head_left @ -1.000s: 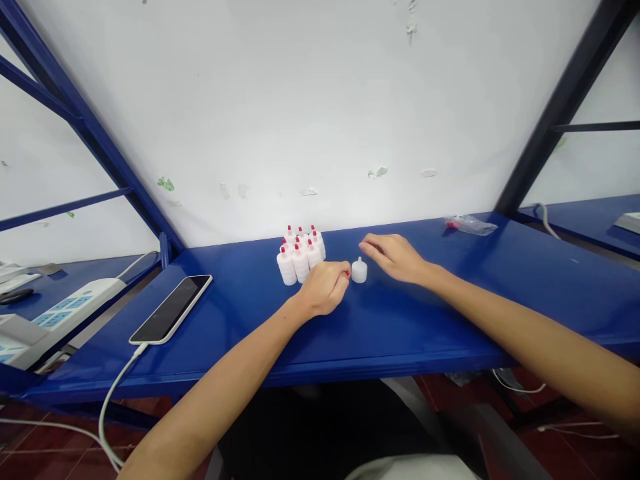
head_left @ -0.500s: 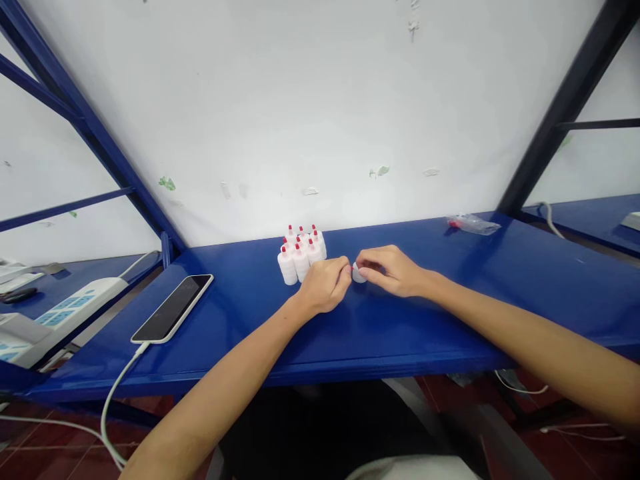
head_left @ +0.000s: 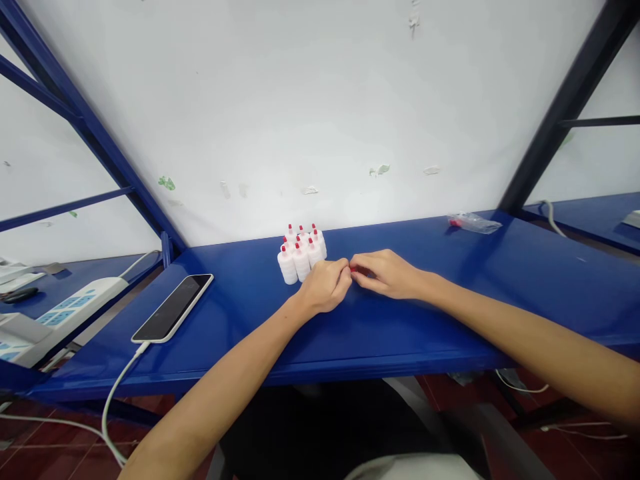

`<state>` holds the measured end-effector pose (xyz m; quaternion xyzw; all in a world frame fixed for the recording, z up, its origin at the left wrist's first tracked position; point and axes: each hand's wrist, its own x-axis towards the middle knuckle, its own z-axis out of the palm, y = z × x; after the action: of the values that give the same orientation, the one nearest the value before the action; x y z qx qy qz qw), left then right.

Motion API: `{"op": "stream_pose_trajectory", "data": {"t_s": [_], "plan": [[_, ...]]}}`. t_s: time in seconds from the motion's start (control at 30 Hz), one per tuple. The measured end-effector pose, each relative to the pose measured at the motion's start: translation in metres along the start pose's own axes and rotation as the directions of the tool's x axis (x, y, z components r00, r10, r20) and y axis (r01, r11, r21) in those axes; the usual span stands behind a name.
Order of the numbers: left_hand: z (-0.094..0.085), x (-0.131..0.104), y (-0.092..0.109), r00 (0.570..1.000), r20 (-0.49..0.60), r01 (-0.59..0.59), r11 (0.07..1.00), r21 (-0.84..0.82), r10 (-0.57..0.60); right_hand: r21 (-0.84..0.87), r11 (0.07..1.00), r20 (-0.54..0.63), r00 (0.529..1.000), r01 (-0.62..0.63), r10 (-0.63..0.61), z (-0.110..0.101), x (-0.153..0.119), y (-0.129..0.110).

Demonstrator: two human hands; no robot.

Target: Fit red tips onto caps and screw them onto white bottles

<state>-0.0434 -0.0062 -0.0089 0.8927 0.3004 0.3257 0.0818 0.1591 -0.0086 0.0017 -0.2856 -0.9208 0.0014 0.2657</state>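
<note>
Close together over the blue table (head_left: 400, 333), my two hands meet at the fingertips, just right of a cluster of bottles. A small red cap (head_left: 353, 269) shows between the right fingertips. My right hand (head_left: 387, 273) is closed in a pinch on it. My left hand (head_left: 327, 285) is curled into a loose fist beside it, and what its fingers hold is hidden. Several small white squeeze bottles (head_left: 287, 268) with red-tipped nozzles stand upright behind the left hand, which partly covers them.
On the left lies a phone (head_left: 173, 310) with a white charging cable (head_left: 113, 400). A clear plastic bag (head_left: 477, 223) with something red in it rests at the back right. White power strips (head_left: 83, 307) lie on the neighbouring surface at far left.
The white rounded piece that showed between my right fingers is out of sight. My right hand has moved slightly left, up against the left hand, and red now shows at its fingertips.
</note>
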Motion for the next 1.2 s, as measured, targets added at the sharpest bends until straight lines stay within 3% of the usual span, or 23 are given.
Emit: {"op": "stream_pose_trajectory", "data": {"t_s": [0.2,0.3,0.73,0.97,1.2], "plan": [[0.000,0.003,0.005,0.994,-0.008,0.108,0.989,0.102,-0.108,-0.375,0.927,0.000,1.000,0.020,-0.022,0.003,0.003,-0.006],[0.000,0.005,0.009,0.990,-0.039,0.140,0.984,0.107,-0.136,-0.472,0.882,-0.039,0.999,0.003,-0.025,0.005,0.004,-0.010],[-0.002,0.008,0.016,0.982,-0.096,0.163,0.986,0.019,-0.161,-0.592,0.806,-0.230,0.964,-0.029,-0.135,0.013,0.006,-0.009],[0.005,0.008,0.020,0.973,-0.135,0.183,0.982,-0.051,-0.189,-0.654,0.754,-0.216,0.970,-0.061,-0.109,0.016,0.006,-0.009],[0.005,0.010,0.022,0.976,-0.120,0.182,0.983,-0.029,-0.184,-0.613,0.782,-0.185,0.983,-0.113,-0.003,0.010,0.007,-0.010]]}}
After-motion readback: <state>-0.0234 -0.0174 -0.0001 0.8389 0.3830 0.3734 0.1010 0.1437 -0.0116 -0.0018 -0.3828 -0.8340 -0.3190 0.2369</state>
